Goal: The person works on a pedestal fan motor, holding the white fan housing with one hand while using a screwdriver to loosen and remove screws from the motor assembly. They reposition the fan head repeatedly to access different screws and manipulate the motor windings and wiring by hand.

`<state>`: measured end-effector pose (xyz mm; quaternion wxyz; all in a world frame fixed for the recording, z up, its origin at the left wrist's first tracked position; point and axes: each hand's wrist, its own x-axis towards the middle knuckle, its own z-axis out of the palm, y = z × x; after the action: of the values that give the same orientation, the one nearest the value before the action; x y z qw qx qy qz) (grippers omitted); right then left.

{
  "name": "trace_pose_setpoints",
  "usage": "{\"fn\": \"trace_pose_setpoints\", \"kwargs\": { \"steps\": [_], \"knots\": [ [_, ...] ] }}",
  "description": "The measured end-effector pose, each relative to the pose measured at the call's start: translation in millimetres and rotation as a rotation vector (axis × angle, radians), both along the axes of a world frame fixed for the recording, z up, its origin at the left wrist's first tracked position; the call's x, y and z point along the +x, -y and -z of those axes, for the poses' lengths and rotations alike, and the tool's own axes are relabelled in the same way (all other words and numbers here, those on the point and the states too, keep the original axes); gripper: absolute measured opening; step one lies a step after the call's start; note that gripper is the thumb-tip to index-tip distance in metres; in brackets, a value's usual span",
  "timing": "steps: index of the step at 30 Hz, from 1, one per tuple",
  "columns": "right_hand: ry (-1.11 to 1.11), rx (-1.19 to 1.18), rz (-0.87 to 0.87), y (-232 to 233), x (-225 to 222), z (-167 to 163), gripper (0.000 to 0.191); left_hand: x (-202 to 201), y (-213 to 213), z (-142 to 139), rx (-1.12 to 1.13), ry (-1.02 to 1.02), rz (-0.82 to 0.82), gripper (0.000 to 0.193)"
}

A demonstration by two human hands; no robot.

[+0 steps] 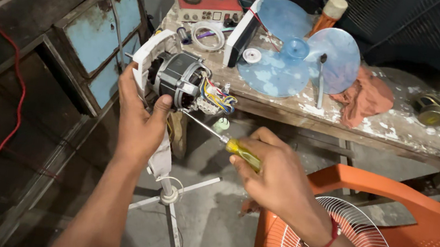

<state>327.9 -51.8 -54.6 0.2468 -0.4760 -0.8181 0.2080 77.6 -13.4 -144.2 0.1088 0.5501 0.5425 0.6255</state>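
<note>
The desk, paint-splashed and worn, runs across the top right, and everything here is placed against it. On it lies the blue fan blade, with an orange rag just to its right and a red meter box at the desk's far left end. Below the desk's front edge sits an orange plastic chair with a white fan grille resting on it. Just off the desk's left end, the fan motor sits atop its white stand, coloured wires bunched at its rear. The left hand wraps the motor housing from below, thumb pressed up against the metal casing. In front of the desk's edge, the right hand is clenched tight around the yellow-handled screwdriver, its shaft angled up-left, tip right at the motor's underside.
</note>
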Motion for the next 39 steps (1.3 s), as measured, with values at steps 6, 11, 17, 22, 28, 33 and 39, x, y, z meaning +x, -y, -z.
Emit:
{"fn": "trace_pose_setpoints", "kwargs": {
  "steps": [6,11,17,22,28,33,39],
  "knots": [
    [-0.059,0.174,0.065,7,-5,6,0.029,4,2,0,0.004,0.025,0.019,0.076],
    [0.039,0.076,0.118,6,-7,14,0.021,4,1,3,-0.019,-0.051,-0.042,0.076],
    [-0.032,0.222,-0.043,0,9,7,0.023,6,5,3,-0.002,-0.084,-0.046,0.077],
    [-0.111,0.183,-0.092,-14,18,0,0.034,9,7,2,0.001,-0.051,-0.013,0.077],
    [0.034,-0.156,0.062,-29,16,-6,0.032,13,9,0,-0.016,-0.065,-0.026,0.078],
    [0.159,-0.099,0.052,-29,13,-1,0.023,13,10,-1,-0.011,-0.034,-0.014,0.075],
    [-0.022,0.040,-0.098,-27,24,5,0.031,14,9,-3,-0.011,-0.030,-0.017,0.074]
  ]
}}
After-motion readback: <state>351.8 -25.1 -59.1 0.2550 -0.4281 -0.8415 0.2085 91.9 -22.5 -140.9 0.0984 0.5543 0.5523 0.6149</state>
